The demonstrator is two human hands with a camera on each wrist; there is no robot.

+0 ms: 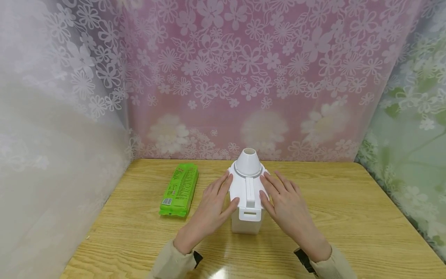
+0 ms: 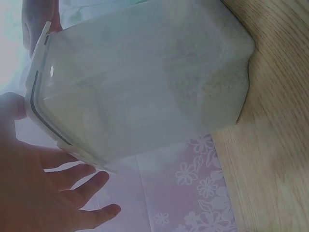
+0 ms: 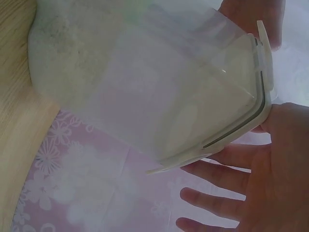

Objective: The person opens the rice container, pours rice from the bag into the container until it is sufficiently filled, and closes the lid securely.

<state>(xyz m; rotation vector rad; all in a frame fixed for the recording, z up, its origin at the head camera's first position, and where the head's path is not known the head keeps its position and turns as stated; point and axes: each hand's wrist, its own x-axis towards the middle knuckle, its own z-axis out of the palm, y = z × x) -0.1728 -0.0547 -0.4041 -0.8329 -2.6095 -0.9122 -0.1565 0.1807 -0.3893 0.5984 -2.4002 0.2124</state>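
Observation:
A tall see-through storage container (image 1: 246,228) stands upright on the table. Its white lid (image 1: 239,193) carries a cone-shaped spout cap (image 1: 249,164), a raised bar and a front latch (image 1: 249,214). Against the lid's left edge rests my left hand (image 1: 210,207), fingers mostly straight and spread. My right hand (image 1: 290,209) touches the opposite edge in the same way. Pale, grainy contents (image 2: 207,72) fill the container's lower part in the left wrist view. From the right wrist view, the lid's rim (image 3: 263,96) lies against my right thumb and fingers.
Left of the container lies a bright green soft pack (image 1: 179,190) with printed text. The wooden table (image 1: 348,217) reaches back to a pink floral curtain (image 1: 223,77). Further patterned curtains hang along both sides.

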